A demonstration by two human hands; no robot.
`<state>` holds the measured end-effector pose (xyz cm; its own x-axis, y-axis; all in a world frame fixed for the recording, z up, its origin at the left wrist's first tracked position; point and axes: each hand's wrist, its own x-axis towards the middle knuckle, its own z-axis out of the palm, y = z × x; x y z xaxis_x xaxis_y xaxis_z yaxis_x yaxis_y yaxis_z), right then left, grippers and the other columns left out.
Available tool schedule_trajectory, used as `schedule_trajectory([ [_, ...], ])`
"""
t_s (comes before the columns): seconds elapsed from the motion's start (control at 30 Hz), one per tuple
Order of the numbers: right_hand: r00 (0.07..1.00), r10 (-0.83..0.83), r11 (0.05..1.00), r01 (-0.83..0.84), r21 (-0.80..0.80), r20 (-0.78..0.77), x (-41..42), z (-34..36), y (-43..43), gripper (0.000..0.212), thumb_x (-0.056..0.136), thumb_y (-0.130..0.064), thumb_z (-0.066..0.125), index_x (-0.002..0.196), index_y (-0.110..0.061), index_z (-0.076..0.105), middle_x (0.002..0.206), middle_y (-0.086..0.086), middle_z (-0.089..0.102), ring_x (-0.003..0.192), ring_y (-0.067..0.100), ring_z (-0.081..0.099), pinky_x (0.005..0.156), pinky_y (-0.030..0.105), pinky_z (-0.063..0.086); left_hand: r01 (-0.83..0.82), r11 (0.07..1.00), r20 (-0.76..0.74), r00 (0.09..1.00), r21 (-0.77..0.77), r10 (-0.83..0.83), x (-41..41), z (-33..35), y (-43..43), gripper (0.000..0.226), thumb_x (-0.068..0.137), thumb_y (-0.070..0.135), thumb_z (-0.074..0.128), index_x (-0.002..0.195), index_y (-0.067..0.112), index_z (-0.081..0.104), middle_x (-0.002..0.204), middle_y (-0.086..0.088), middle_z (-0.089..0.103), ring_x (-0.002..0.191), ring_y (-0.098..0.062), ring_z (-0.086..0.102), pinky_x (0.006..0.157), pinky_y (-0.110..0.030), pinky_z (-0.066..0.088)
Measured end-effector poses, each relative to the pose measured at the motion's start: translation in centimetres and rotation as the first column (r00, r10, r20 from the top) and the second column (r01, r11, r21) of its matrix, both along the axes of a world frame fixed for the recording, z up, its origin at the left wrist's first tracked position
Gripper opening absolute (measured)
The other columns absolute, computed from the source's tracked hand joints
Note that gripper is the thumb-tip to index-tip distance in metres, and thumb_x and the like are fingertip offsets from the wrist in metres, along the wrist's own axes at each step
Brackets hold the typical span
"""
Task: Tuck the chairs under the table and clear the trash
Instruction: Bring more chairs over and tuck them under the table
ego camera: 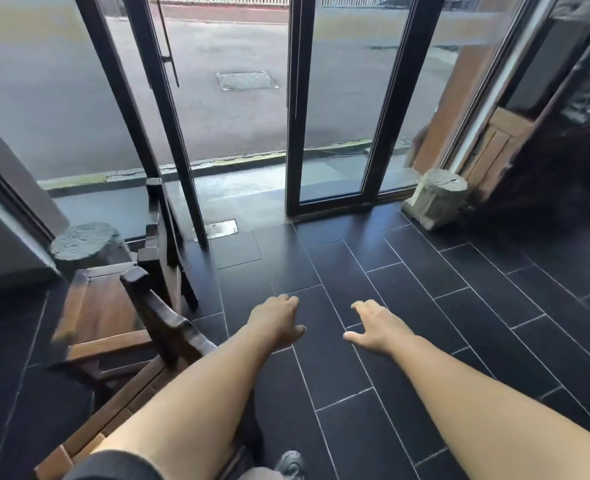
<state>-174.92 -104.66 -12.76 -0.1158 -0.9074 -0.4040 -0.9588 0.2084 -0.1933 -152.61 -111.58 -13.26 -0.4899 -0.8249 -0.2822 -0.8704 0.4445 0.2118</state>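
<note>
My left hand (276,320) has its fingers (288,299) bent loosely, holding nothing. The right hand (373,327) is loose and spread, and it holds nothing too. Both hang over the dark floor (425,306), just right of the wooden chair (113,306). I think that chair is not tucked in yet. I see no worktop and no trash here. My left arm hides the wood below the chair, so I cannot tell what it is.

Both bare forearms reach forward, left hand (275,320) and right hand (373,327) palms down, fingers apparently loosely curled, holding nothing.
</note>
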Motion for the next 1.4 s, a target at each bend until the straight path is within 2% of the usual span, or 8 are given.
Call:
schedule_trajectory([
  [0.3, 0.973, 0.225, 0.974, -0.226, 0.017, 0.052, -1.8, -0.5, -14.0, 0.069, 0.090, -0.054, 0.060, 0.145, -0.019, 0.037, 0.144, 0.003, 0.043, 0.133, 0.023, 0.044, 0.103, 0.040, 0.044, -0.227, 0.973, 0.062, 0.973, 0.048, 0.224, -1.0, -0.6, -8.7, 0.052, 0.089, 0.050, 0.057, 0.127, 0.017, 0.046, 0.133, -0.005, 0.051, 0.123, -0.029, 0.048, 0.097, -0.044, 0.046],
  [0.5, 0.873, 0.488, 0.873, -0.488, 0.016, 0.020, -2.9, -0.7, -25.0, 0.067, 0.088, -0.055, 0.061, 0.142, -0.020, 0.040, 0.144, 0.005, 0.043, 0.133, 0.027, 0.044, 0.105, 0.041, 0.043, -0.485, 0.873, 0.056, 0.874, 0.043, 0.483, -1.6, -0.9, -13.5, 0.054, 0.088, 0.047, 0.056, 0.131, 0.016, 0.046, 0.134, -0.006, 0.051, 0.124, -0.030, 0.049, 0.099, -0.045, 0.045],
  [0.6, 0.782, 0.624, 0.781, -0.624, 0.020, 0.012, -2.1, -0.2, -29.7, 0.068, 0.087, -0.056, 0.062, 0.140, -0.018, 0.041, 0.141, 0.007, 0.045, 0.131, 0.029, 0.046, 0.103, 0.041, 0.044, -0.624, 0.780, 0.047, 0.782, 0.057, 0.622, -1.8, -0.9, -14.2, 0.051, 0.087, 0.049, 0.057, 0.125, 0.016, 0.047, 0.131, -0.007, 0.052, 0.123, -0.031, 0.049, 0.097, -0.045, 0.046],
  [0.73, 0.636, 0.771, 0.636, -0.771, 0.016, 0.020, 1.0, 0.2, -33.7, 0.068, 0.087, -0.054, 0.062, 0.141, -0.018, 0.040, 0.142, 0.008, 0.045, 0.131, 0.029, 0.046, 0.101, 0.040, 0.045, -0.773, 0.629, 0.040, 0.633, 0.083, 0.773, -1.1, -0.6, -13.8, 0.059, 0.088, 0.051, 0.057, 0.135, 0.017, 0.045, 0.136, -0.005, 0.050, 0.128, -0.029, 0.048, 0.102, -0.045, 0.044],
  [0.93, 0.368, 0.929, 0.368, -0.930, 0.013, 0.048, 9.0, 0.0, -35.8, 0.063, 0.088, -0.053, 0.063, 0.134, -0.015, 0.044, 0.133, 0.008, 0.047, 0.125, 0.030, 0.049, 0.099, 0.043, 0.046, -0.903, 0.425, 0.119, 0.430, 0.062, 0.895, 2.5, -0.6, -10.9, 0.052, 0.089, 0.050, 0.057, 0.128, 0.018, 0.047, 0.132, -0.005, 0.051, 0.127, -0.030, 0.047, 0.100, -0.046, 0.045],
  [1.13, 0.108, 0.992, 0.108, -0.994, 0.015, 0.061, 19.0, -0.6, -36.1, 0.073, 0.087, -0.049, 0.065, 0.146, -0.017, 0.036, 0.140, 0.008, 0.045, 0.125, 0.029, 0.050, 0.100, 0.043, 0.047, -0.984, 0.162, 0.080, 0.168, 0.073, 0.983, 6.8, -1.5, -8.6, 0.049, 0.089, 0.050, 0.057, 0.129, 0.022, 0.048, 0.132, -0.002, 0.052, 0.125, -0.029, 0.049, 0.098, -0.047, 0.046],
  [1.27, -0.049, 0.997, -0.050, -0.999, 0.014, 0.053, 25.2, -1.3, -35.7, 0.075, 0.087, -0.048, 0.067, 0.147, -0.016, 0.037, 0.135, 0.010, 0.047, 0.124, 0.033, 0.053, 0.099, 0.042, 0.048, -0.999, 0.019, 0.049, 0.021, 0.046, 0.999, 10.0, -2.4, -7.8, 0.047, 0.091, 0.047, 0.055, 0.130, 0.023, 0.048, 0.130, -0.002, 0.054, 0.122, -0.028, 0.052, 0.094, -0.044, 0.047],
  [1.4, -0.188, 0.979, -0.186, -0.982, -0.037, 0.072, 30.7, -1.5, -35.3, 0.067, 0.085, -0.045, 0.069, 0.141, -0.017, 0.044, 0.129, 0.006, 0.052, 0.117, 0.031, 0.058, 0.089, 0.036, 0.049, -0.989, -0.139, 0.020, -0.138, 0.047, 0.990, 11.9, -3.7, -6.5, 0.052, 0.091, 0.049, 0.056, 0.133, 0.022, 0.047, 0.133, -0.002, 0.053, 0.124, -0.028, 0.050, 0.098, -0.044, 0.046],
])
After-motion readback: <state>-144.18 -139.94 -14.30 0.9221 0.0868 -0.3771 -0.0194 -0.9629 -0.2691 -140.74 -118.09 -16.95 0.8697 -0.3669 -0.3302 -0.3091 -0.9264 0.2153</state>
